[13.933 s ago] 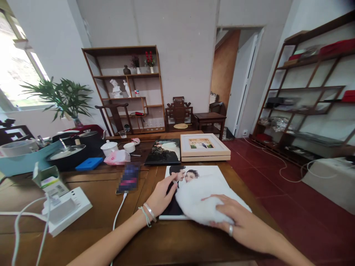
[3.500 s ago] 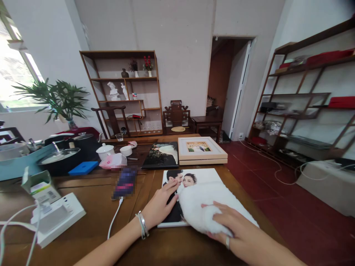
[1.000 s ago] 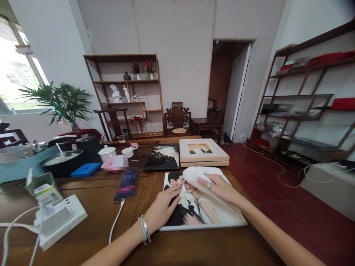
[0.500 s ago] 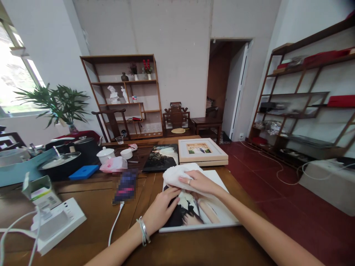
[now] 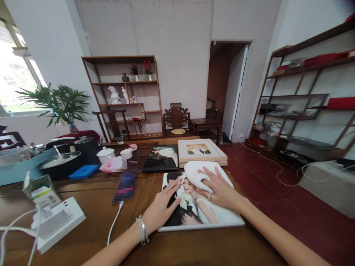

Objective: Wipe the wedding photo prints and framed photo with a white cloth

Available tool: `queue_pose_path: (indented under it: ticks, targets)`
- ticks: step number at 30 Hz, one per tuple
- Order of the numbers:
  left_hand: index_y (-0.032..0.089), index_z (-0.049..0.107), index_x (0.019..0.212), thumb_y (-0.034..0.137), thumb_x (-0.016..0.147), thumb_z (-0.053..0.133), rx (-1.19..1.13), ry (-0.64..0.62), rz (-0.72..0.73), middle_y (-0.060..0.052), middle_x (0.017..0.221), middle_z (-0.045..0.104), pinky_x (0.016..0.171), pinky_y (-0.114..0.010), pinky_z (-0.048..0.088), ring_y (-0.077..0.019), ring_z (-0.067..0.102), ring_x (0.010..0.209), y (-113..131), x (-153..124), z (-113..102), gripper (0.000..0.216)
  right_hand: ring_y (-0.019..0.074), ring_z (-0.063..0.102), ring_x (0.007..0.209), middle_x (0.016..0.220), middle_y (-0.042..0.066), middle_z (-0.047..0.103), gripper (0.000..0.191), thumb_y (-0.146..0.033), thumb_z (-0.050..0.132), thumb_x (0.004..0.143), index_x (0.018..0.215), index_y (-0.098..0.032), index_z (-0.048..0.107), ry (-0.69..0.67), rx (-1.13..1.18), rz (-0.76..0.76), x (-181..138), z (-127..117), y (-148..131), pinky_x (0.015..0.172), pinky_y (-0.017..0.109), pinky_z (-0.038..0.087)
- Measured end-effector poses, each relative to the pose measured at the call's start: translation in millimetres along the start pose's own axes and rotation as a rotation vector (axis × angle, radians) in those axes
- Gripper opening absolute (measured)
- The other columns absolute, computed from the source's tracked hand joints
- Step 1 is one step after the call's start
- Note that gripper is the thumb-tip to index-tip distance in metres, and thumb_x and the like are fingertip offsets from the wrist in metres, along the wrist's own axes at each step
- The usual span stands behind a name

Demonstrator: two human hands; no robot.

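A photo panel [image 5: 194,218] with a white edge lies flat on the wooden table in front of me, showing a couple in dark and white clothes. Against its left part rests my left hand [image 5: 162,207], open, fingers stretched over the picture. My right hand [image 5: 220,188] presses a folded white towel [image 5: 194,171] onto the panel's upper right, its fingers spread across the cloth and partly sunk in it. The towel and right hand hide the panel's right part.
Behind the panel are a dark photo panel [image 5: 161,158] and a stacked light-framed picture [image 5: 203,159]. A phone [image 5: 125,186] with a white cable lies at left, near a pink packet [image 5: 113,164], a blue box [image 5: 84,171] and a white power strip [image 5: 62,223].
My right hand has slid the towel to the right across the panel, uncovering the couple's faces. My left hand has stayed nearly in place on the left side.
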State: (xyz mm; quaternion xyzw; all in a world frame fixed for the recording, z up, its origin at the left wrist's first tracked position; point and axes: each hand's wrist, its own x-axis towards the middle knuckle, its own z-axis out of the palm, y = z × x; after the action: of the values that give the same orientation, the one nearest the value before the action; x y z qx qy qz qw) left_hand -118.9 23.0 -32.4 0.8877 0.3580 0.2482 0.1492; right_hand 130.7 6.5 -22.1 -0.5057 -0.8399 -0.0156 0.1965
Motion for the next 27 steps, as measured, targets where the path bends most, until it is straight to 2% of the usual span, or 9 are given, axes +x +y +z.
queue_pose_path:
  ticks: [2, 4, 6, 8, 14, 20, 23, 27]
  targets:
    - [0.027, 0.032, 0.133, 0.036, 0.088, 0.039, 0.017, -0.043, -0.014, -0.002, 0.141, 0.030, 0.104, -0.040, 0.028, -0.0204, 0.026, 0.129, -1.5, -0.5, 0.2, 0.047, 0.0273, 0.018, 0.129, 0.131, 0.010, 0.043, 0.031, -0.039, 0.044, 0.084, 0.104, -0.020, 0.058, -0.023, -0.019, 0.022, 3.7, 0.3, 1.6, 0.101, 0.056, 0.001]
    - [0.027, 0.030, 0.134, 0.037, 0.088, 0.038, 0.034, -0.074, -0.034, -0.003, 0.142, 0.029, 0.103, -0.042, 0.028, -0.0215, 0.024, 0.130, -3.0, -1.0, 0.9, 0.048, 0.0269, 0.017, 0.130, 0.131, 0.009, 0.043, 0.028, -0.028, 0.045, 0.082, 0.106, -0.020, 0.057, -0.055, -0.024, 0.032, 6.5, -0.9, 2.7, 0.102, 0.056, 0.002]
    - [0.026, 0.031, 0.133, 0.038, 0.088, 0.038, 0.046, -0.092, -0.046, -0.004, 0.142, 0.029, 0.103, -0.043, 0.028, -0.0219, 0.023, 0.131, -4.4, -1.4, 2.0, 0.048, 0.0258, 0.016, 0.130, 0.130, 0.008, 0.044, 0.033, -0.014, 0.045, 0.076, 0.106, -0.020, 0.057, -0.091, -0.018, 0.027, 6.5, -2.5, 1.9, 0.102, 0.055, 0.004]
    - [0.026, 0.032, 0.133, 0.039, 0.088, 0.037, 0.050, -0.096, -0.046, -0.004, 0.141, 0.030, 0.103, -0.043, 0.027, -0.0215, 0.023, 0.131, -5.6, -1.5, 3.1, 0.047, 0.0250, 0.016, 0.130, 0.130, 0.007, 0.044, 0.039, -0.008, 0.043, 0.071, 0.105, -0.020, 0.057, -0.116, 0.002, 0.014, 2.9, -4.5, -2.1, 0.103, 0.054, 0.006]
    - [0.027, 0.031, 0.133, 0.037, 0.089, 0.036, 0.043, -0.078, -0.029, -0.003, 0.141, 0.030, 0.104, -0.042, 0.026, -0.0203, 0.022, 0.131, -8.8, -1.7, 5.6, 0.046, 0.0269, 0.013, 0.131, 0.134, 0.004, 0.040, 0.029, -0.013, 0.044, 0.073, 0.096, -0.021, 0.060, -0.170, 0.066, -0.059, -28.7, -17.3, -32.5, 0.103, 0.057, 0.006]
    - [0.026, 0.031, 0.133, 0.036, 0.089, 0.036, 0.060, -0.084, -0.019, -0.004, 0.141, 0.030, 0.104, -0.041, 0.027, -0.0205, 0.023, 0.131, -6.7, -1.1, 5.0, 0.045, 0.0275, 0.009, 0.131, 0.137, 0.000, 0.036, 0.036, -0.008, 0.045, 0.069, 0.097, -0.024, 0.060, -0.289, 0.158, -0.099, -64.6, -34.2, -66.7, 0.103, 0.058, 0.001]
    - [0.025, 0.032, 0.133, 0.036, 0.089, 0.035, 0.079, -0.098, -0.042, -0.005, 0.141, 0.030, 0.103, -0.042, 0.028, -0.0208, 0.023, 0.131, -4.8, -0.8, 4.6, 0.045, 0.0267, 0.010, 0.131, 0.137, 0.000, 0.036, 0.036, -0.009, 0.045, 0.070, 0.099, -0.024, 0.059, -0.301, 0.175, -0.084, -68.8, -37.0, -69.7, 0.103, 0.057, 0.002]
    - [0.024, 0.032, 0.133, 0.037, 0.089, 0.035, 0.084, -0.102, -0.046, -0.005, 0.142, 0.029, 0.103, -0.042, 0.027, -0.0212, 0.022, 0.131, -4.7, -0.6, 4.8, 0.046, 0.0234, 0.014, 0.131, 0.135, 0.001, 0.039, 0.032, -0.013, 0.043, 0.075, 0.100, -0.024, 0.059, -0.253, 0.181, -0.050, -54.8, -34.9, -55.5, 0.105, 0.053, 0.007]
